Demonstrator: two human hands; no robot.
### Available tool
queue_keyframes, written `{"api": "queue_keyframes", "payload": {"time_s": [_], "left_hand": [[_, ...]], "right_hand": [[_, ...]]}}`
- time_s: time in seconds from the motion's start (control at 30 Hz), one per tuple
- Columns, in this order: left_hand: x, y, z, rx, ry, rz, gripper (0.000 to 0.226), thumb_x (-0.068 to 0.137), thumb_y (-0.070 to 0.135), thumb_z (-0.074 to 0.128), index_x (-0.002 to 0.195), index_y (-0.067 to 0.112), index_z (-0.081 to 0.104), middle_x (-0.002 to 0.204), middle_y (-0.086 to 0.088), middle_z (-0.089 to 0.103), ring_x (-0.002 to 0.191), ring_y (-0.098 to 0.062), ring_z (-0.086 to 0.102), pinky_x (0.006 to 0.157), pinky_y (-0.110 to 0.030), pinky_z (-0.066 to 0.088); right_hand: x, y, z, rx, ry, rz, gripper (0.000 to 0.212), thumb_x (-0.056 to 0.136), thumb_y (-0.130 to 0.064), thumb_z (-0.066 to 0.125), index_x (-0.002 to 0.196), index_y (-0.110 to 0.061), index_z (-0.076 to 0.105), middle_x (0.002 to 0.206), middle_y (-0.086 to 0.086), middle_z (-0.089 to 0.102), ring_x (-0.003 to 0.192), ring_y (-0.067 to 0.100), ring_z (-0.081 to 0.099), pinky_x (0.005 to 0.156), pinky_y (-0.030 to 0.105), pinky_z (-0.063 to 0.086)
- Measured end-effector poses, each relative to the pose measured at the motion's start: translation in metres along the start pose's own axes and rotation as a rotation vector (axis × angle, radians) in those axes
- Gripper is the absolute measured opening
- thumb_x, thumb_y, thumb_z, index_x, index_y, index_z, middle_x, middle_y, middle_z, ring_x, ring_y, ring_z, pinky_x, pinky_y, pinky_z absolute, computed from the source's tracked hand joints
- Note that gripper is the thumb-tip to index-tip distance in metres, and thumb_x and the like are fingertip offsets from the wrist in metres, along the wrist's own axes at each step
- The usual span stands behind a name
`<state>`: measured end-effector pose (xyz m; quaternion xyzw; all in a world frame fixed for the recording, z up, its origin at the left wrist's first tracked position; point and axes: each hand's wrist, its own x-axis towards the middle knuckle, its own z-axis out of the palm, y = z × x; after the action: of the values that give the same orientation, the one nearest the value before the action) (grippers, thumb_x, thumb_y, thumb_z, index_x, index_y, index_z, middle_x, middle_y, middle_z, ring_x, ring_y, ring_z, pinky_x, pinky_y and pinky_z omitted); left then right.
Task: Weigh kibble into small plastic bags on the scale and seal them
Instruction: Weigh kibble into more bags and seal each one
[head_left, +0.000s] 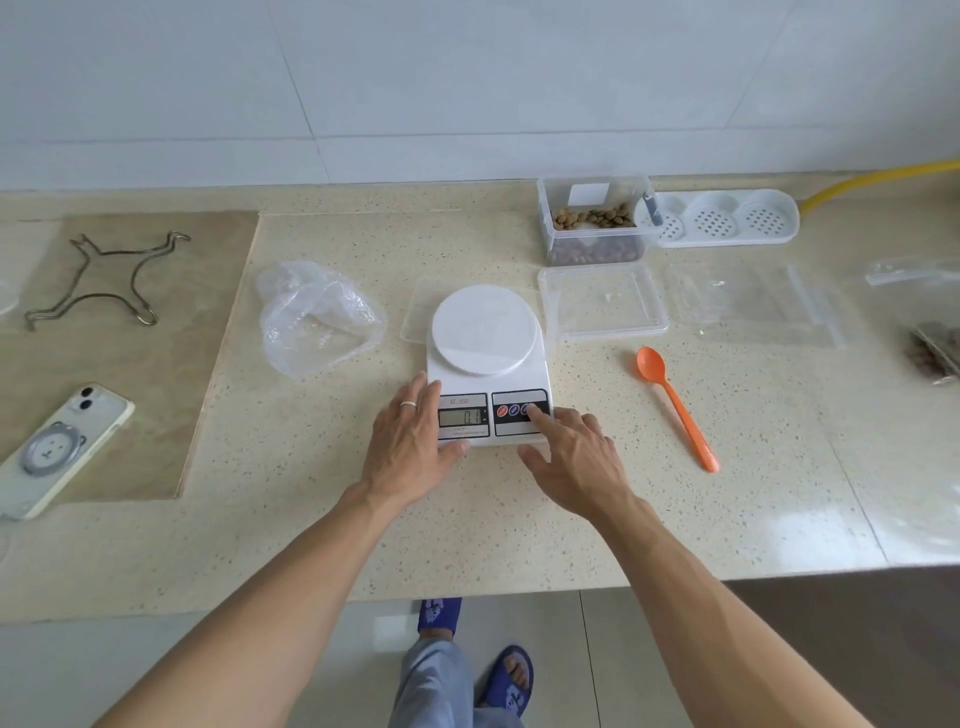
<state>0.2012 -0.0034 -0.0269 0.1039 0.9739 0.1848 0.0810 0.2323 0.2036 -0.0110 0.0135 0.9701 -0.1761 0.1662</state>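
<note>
A white digital scale (485, 343) with an empty round platform sits mid-counter, its display lit. My left hand (413, 441) rests flat against the scale's front left corner, fingers straight. My right hand (576, 457) presses a button at the right of the scale's panel with its index fingertip. A clear tub of brown kibble (595, 221) stands open behind the scale, to the right. Its clear lid (602, 301) lies in front of it. An orange spoon (675, 405) lies right of the scale. Small clear zip bags (753, 304) lie flat further right.
A crumpled clear plastic bag (311, 317) lies left of the scale. A phone (57, 452) and a wire stand (106, 278) are on the far left. A white perforated tray (727, 221) sits at the back right. Filled kibble bags (935, 348) reach the right edge.
</note>
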Motion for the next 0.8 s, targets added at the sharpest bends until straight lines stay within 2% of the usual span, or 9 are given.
{"api": "queue_keyframes", "payload": {"time_s": [0.1, 0.23, 0.4, 0.5, 0.63, 0.7, 0.8], "left_hand": [[0.006, 0.014, -0.01, 0.014, 0.049, 0.062, 0.077, 0.091, 0.044, 0.058, 0.149, 0.008, 0.023, 0.158, -0.017, 0.018, 0.146, -0.029, 0.018, 0.117, -0.041, 0.021], [0.031, 0.043, -0.021, 0.038, 0.097, 0.206, 0.071, 0.092, 0.04, 0.059, 0.148, 0.008, 0.029, 0.157, -0.015, 0.021, 0.146, -0.031, 0.019, 0.116, -0.043, 0.023], [0.074, 0.085, -0.015, 0.072, 0.092, 0.407, 0.067, 0.088, 0.035, 0.064, 0.142, 0.005, 0.039, 0.15, -0.018, 0.035, 0.142, -0.036, 0.027, 0.111, -0.053, 0.032], [0.097, 0.102, -0.005, 0.109, 0.043, 0.488, 0.067, 0.09, 0.039, 0.059, 0.144, 0.008, 0.036, 0.153, -0.015, 0.032, 0.144, -0.033, 0.023, 0.113, -0.051, 0.027], [0.119, 0.111, 0.006, 0.111, -0.02, 0.561, 0.067, 0.092, 0.04, 0.056, 0.147, 0.01, 0.033, 0.155, -0.012, 0.029, 0.147, -0.029, 0.016, 0.117, -0.048, 0.02], [0.129, 0.11, 0.006, 0.106, -0.043, 0.581, 0.067, 0.091, 0.04, 0.057, 0.146, 0.011, 0.034, 0.154, -0.012, 0.031, 0.147, -0.03, 0.018, 0.117, -0.049, 0.021], [0.144, 0.105, 0.003, 0.118, -0.078, 0.591, 0.066, 0.093, 0.042, 0.054, 0.148, 0.013, 0.031, 0.155, -0.011, 0.029, 0.147, -0.028, 0.015, 0.117, -0.049, 0.018]], "right_hand": [[-0.006, 0.012, -0.005, 0.124, 0.047, 0.039, 0.054, 0.099, -0.038, 0.05, 0.149, -0.02, 0.038, 0.139, 0.008, 0.053, 0.128, 0.027, 0.046, 0.102, 0.045, 0.043], [-0.011, 0.038, -0.017, 0.228, 0.224, 0.197, 0.042, 0.095, -0.027, 0.056, 0.134, -0.01, 0.055, 0.125, 0.011, 0.064, 0.117, 0.029, 0.056, 0.093, 0.044, 0.05], [-0.014, 0.083, -0.037, 0.264, 0.416, 0.446, 0.042, 0.092, -0.022, 0.062, 0.13, -0.007, 0.057, 0.118, 0.014, 0.064, 0.108, 0.031, 0.053, 0.089, 0.042, 0.046], [-0.013, 0.105, -0.043, 0.299, 0.411, 0.606, 0.049, 0.091, -0.024, 0.062, 0.137, -0.008, 0.051, 0.122, 0.011, 0.061, 0.112, 0.03, 0.05, 0.093, 0.043, 0.044], [-0.003, 0.115, -0.042, 0.412, 0.368, 0.665, 0.05, 0.092, -0.024, 0.062, 0.139, -0.012, 0.049, 0.123, 0.005, 0.062, 0.117, 0.026, 0.048, 0.094, 0.041, 0.045], [0.005, 0.114, -0.039, 0.412, 0.37, 0.684, 0.043, 0.092, -0.025, 0.062, 0.133, -0.016, 0.057, 0.118, 0.004, 0.063, 0.114, 0.026, 0.051, 0.092, 0.04, 0.046], [0.018, 0.109, -0.037, 0.405, 0.342, 0.726, 0.022, 0.09, -0.025, 0.058, 0.11, -0.023, 0.069, 0.099, 0.003, 0.066, 0.097, 0.028, 0.059, 0.084, 0.041, 0.051]]}}
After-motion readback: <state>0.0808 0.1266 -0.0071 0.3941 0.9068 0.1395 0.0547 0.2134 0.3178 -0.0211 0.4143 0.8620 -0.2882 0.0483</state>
